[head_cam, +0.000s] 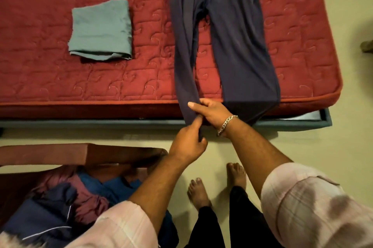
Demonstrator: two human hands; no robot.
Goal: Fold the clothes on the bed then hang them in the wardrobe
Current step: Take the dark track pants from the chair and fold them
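Two hands meet at the near edge of the bed (60, 90), both working the same trouser leg. The left hand (188, 142) has its fingers (198, 121) curled round the hem from below, pinching the cloth; the right hand (210, 113), with a bracelet (227, 124) at the wrist, grips the same hem from above, thumb stretched along the fabric. Beyond the fingers, the trousers (226, 31) lie spread on the bed, waistband at the far side, both leg ends hanging over the near edge. Far to the left of the fingers, well apart from the trousers, a folded green cloth (101, 29) rests on the bed. Behind the left hand, a chair (80, 153) holds a pile of unfolded clothes (80, 197).

Judging from this, the leg is being straightened before folding. With only one leg held, a firm tug could drag the trousers off the edge or skew them, leaving a crooked fold. The loose right leg might slide off by its own weight.
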